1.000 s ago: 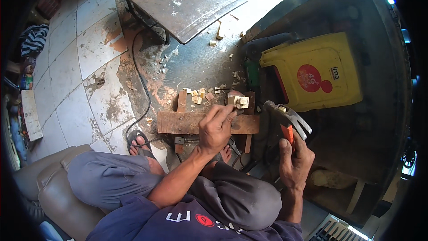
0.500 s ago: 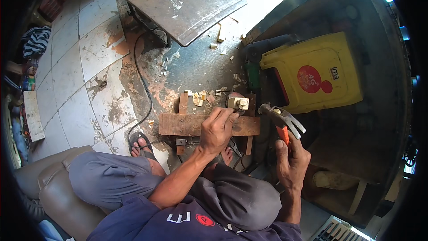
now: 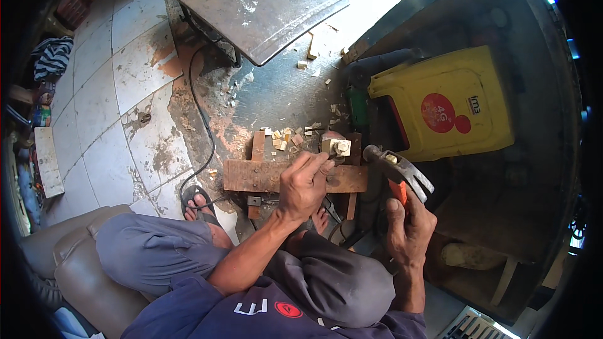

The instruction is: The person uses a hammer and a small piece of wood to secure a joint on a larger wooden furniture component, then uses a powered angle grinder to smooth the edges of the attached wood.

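My left hand [image 3: 303, 185] is closed above a rough wooden crossbar [image 3: 251, 177], its fingertips pinched on something small and dark that I cannot make out, just below a pale small block [image 3: 336, 147] atop the wooden stand. My right hand [image 3: 409, 229] grips an orange-handled claw hammer [image 3: 399, 172], whose face points left toward the block, a short distance from it. Small wood offcuts [image 3: 284, 138] lie scattered behind the crossbar. A metal fitting [image 3: 254, 201] sits at the crossbar's lower edge.
A metal saw table [image 3: 251, 12] with a toothed blade stands ahead. A yellow plastic bin [image 3: 446, 107] lies at right beside a green power tool [image 3: 357, 103] and dark cabinet. A black cord [image 3: 207, 138] crosses the floor near my sandalled foot [image 3: 198, 204]. My legs border the work below.
My right hand and the hammer have shifted slightly left, toward the block. My left hand keeps nearly the same place and grip.
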Tool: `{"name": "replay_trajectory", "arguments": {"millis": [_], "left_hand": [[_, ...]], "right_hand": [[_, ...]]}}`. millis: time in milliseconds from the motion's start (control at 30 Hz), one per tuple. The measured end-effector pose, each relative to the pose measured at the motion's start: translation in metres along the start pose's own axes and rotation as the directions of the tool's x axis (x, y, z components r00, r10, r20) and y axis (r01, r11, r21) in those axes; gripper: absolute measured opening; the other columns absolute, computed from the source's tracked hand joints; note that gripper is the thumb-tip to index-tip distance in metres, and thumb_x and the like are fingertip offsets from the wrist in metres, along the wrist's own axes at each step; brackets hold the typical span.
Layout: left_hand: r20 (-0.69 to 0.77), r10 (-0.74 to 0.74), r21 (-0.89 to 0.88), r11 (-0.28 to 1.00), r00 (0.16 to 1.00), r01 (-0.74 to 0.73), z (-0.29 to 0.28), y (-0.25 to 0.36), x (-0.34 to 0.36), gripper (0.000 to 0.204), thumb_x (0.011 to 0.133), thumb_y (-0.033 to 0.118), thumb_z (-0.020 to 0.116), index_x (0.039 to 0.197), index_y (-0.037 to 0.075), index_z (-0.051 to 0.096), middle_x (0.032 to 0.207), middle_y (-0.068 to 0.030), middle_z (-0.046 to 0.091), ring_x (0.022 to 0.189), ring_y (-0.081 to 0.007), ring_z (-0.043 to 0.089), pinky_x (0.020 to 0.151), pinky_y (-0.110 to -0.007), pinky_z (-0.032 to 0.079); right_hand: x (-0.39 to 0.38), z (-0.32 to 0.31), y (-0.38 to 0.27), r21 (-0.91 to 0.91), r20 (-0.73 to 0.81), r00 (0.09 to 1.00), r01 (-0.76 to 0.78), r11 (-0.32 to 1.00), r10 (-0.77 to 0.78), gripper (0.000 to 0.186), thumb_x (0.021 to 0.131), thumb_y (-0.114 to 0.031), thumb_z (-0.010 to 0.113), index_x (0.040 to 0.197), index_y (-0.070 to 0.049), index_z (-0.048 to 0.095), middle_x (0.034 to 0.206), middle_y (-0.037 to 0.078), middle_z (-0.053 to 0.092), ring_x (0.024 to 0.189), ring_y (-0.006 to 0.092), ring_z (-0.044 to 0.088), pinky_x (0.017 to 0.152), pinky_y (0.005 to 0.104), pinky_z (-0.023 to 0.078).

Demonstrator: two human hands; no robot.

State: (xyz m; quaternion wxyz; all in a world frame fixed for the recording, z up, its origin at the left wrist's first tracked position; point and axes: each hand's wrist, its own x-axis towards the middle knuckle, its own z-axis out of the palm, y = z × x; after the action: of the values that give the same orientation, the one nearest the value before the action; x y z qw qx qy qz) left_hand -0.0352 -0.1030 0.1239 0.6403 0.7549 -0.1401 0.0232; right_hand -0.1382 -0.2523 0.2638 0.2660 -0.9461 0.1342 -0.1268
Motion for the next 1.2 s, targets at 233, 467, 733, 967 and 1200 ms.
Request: {"name": "replay_trajectory", "arguments": {"millis": [233, 467, 733, 967, 1200], "left_hand": [[0.047, -0.071, 0.02, 0.997, 0.996, 0.07, 0.005, -0.006, -0.003, 0.015, 0.092, 0.009, 0.075, 0.102, -0.003, 0.073, 0.083, -0.0149, 0.067, 0.067, -0.0288, 0.065, 0.061, -0.038, 0.05], [0.062, -0.064, 0.018, 0.998, 0.996, 0.063, 0.003, -0.004, 0.002, 0.011, 0.092, 0.006, 0.071, 0.099, -0.002, 0.073, 0.078, -0.0155, 0.065, 0.067, -0.031, 0.065, 0.061, -0.039, 0.05], [0.117, -0.103, -0.011, 0.994, 0.988, 0.105, -0.001, 0.006, 0.007, 0.012, 0.093, 0.009, 0.072, 0.095, -0.002, 0.074, 0.078, -0.0181, 0.069, 0.071, -0.035, 0.069, 0.062, -0.042, 0.053], [0.154, -0.189, -0.04, 0.98, 0.97, 0.197, -0.008, 0.018, 0.012, 0.013, 0.094, 0.011, 0.072, 0.096, -0.002, 0.074, 0.078, -0.0182, 0.069, 0.07, -0.0359, 0.069, 0.062, -0.043, 0.052], [0.103, -0.147, -0.073, 0.985, 0.984, 0.155, 0.015, 0.009, -0.012, 0.012, 0.096, 0.01, 0.071, 0.099, -0.002, 0.073, 0.082, -0.0145, 0.07, 0.069, -0.0271, 0.069, 0.061, -0.036, 0.052]], "right_hand": [[-0.002, 0.003, 0.001, 0.003, 0.045, 0.997, -0.065, 0.998, 0.065, 0.031, 0.1, -0.018, 0.071, 0.125, 0.0, 0.07, 0.079, 0.014, 0.068, 0.059, 0.0156, 0.059, 0.057, 0.0294, 0.048], [0.008, 0.008, -0.005, -0.046, 0.068, 0.994, 0.087, 0.995, -0.084, 0.031, 0.097, -0.015, 0.073, 0.122, 0.003, 0.068, 0.077, 0.013, 0.068, 0.06, 0.0226, 0.066, 0.055, 0.0313, 0.05], [0.011, 0.029, 0.027, -0.312, 0.173, 0.971, 0.21, 0.927, -0.162, 0.036, 0.085, -0.012, 0.077, 0.117, -0.001, 0.065, 0.087, 0.012, 0.072, 0.06, 0.0282, 0.068, 0.048, 0.0339, 0.05], [0.01, 0.031, 0.009, -0.337, 0.254, 0.96, 0.202, 0.919, -0.118, 0.033, 0.091, -0.009, 0.072, 0.122, -0.002, 0.062, 0.084, 0.016, 0.07, 0.065, 0.0323, 0.071, 0.051, 0.0377, 0.054], [-0.003, 0.013, 0.011, -0.069, -0.017, 0.993, 0.116, 0.991, -0.118, 0.025, 0.1, -0.013, 0.064, 0.12, 0.002, 0.068, 0.09, 0.023, 0.071, 0.069, 0.0374, 0.071, 0.062, 0.0402, 0.056]]}}
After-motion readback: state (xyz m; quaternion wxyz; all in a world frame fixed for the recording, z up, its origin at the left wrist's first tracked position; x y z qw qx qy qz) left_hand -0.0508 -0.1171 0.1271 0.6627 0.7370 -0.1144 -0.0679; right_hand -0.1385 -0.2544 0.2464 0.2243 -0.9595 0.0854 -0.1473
